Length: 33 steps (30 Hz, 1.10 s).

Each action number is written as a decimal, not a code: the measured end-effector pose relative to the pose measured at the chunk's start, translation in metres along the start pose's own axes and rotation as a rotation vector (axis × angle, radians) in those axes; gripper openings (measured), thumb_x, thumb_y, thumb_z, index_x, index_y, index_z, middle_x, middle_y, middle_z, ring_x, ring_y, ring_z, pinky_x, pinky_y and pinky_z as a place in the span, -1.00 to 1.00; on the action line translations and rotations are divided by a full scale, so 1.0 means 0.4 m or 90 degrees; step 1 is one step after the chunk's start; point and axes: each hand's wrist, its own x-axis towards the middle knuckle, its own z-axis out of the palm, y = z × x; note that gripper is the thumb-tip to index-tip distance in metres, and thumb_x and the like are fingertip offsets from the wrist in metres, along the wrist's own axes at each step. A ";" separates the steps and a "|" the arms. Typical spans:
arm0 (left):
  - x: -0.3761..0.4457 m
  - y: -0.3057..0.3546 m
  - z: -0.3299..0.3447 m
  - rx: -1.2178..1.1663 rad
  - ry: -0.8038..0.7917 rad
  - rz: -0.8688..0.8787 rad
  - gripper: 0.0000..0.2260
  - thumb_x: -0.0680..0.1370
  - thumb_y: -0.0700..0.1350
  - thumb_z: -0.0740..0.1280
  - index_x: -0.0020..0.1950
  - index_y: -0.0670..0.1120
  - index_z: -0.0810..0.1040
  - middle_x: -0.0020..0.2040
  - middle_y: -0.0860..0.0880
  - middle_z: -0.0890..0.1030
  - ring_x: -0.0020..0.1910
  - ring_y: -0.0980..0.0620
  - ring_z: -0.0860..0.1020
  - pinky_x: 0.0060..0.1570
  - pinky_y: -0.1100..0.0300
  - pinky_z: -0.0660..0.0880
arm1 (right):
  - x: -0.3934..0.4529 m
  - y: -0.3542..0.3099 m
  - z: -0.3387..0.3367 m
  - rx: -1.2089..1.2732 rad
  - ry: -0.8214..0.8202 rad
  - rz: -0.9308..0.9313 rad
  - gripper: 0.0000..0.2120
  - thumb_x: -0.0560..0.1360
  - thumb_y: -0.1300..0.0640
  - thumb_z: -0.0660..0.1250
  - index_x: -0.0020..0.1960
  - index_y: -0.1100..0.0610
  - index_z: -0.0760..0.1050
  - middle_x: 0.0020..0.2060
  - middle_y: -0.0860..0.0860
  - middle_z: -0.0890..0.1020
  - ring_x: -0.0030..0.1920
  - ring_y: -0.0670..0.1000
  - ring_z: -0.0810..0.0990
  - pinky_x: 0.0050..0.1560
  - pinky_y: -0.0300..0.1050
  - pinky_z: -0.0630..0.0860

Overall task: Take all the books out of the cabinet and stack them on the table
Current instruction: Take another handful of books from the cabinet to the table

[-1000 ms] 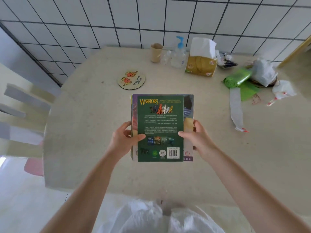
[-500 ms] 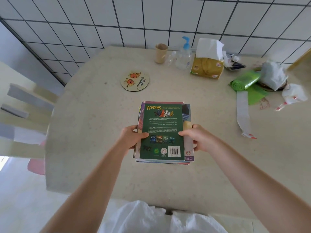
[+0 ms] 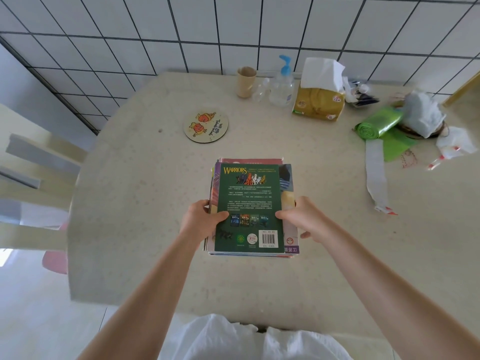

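I see the stack of books (image 3: pixel 250 207) at the middle of the beige table (image 3: pixel 145 229), top cover green and lettered "WARRIORS" — barcode at its lower right. My left hand (image 3: pixel 200 220) grips the stack's left edge, my right hand (image 3: pixel 302 219) the right edge, thumbs on top. Beyond: a round coaster (image 3: pixel 206 124), a tissue pack (image 3: pixel 319 100) — a white-tiled wall (image 3: pixel 233 29) behind.
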 end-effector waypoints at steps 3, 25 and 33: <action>-0.009 0.001 0.002 0.026 -0.012 -0.001 -0.77 0.50 -0.06 0.41 0.14 -0.02 0.52 0.05 0.01 0.64 -0.07 0.01 0.60 -0.20 0.09 0.57 | -0.004 0.000 0.001 -0.063 -0.008 0.006 -0.60 0.43 0.06 0.39 0.21 0.14 0.40 0.07 0.11 0.60 0.07 0.15 0.58 -0.21 0.04 0.58; -0.058 -0.019 0.000 -0.130 -0.106 0.021 -0.31 0.49 -0.20 0.44 0.51 0.01 0.15 0.35 0.09 0.38 0.17 0.03 0.45 -0.01 0.18 0.44 | -0.065 0.074 0.042 0.116 0.095 -0.051 -0.69 0.46 0.10 0.28 0.21 0.04 0.44 0.02 -0.08 0.61 -0.04 0.01 0.62 0.04 0.12 0.59; -0.077 0.005 0.003 0.121 0.028 0.331 -0.33 0.44 -0.10 0.40 0.48 0.05 0.19 0.33 0.07 0.41 0.36 0.01 0.34 0.36 0.02 0.31 | -0.163 0.095 0.074 0.207 0.220 -0.053 -0.51 0.51 0.13 0.31 0.41 0.08 0.30 0.23 0.01 0.53 0.10 0.03 0.56 -0.22 -0.19 0.45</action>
